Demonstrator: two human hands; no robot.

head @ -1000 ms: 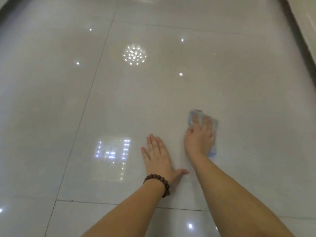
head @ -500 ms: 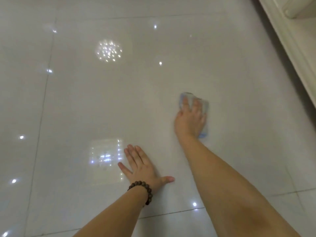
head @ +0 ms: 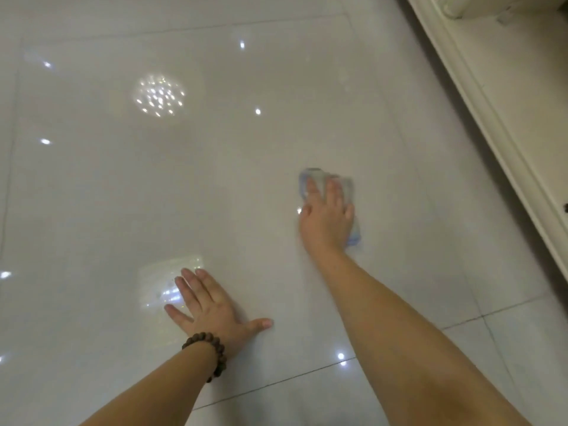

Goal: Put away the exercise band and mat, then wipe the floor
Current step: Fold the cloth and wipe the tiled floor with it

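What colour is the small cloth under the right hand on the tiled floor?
The small folded cloth is light blue with paler, whitish areas, seen best in the head view.

Right hand (head: 327, 218) presses a blue cloth (head: 353, 210) on the glossy floor (head: 215, 179); left hand (head: 209, 309) lies flat

The right hand (head: 327, 218) lies flat on a cloth (head: 353, 232) at centre-right of the floor (head: 215, 179); the left hand (head: 212, 309) rests lower left, well apart. A baseboard (head: 479, 118), probably, crosses the upper right.

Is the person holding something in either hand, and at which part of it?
The right hand presses flat on top of a pale blue cloth on the floor. The left hand holds nothing.
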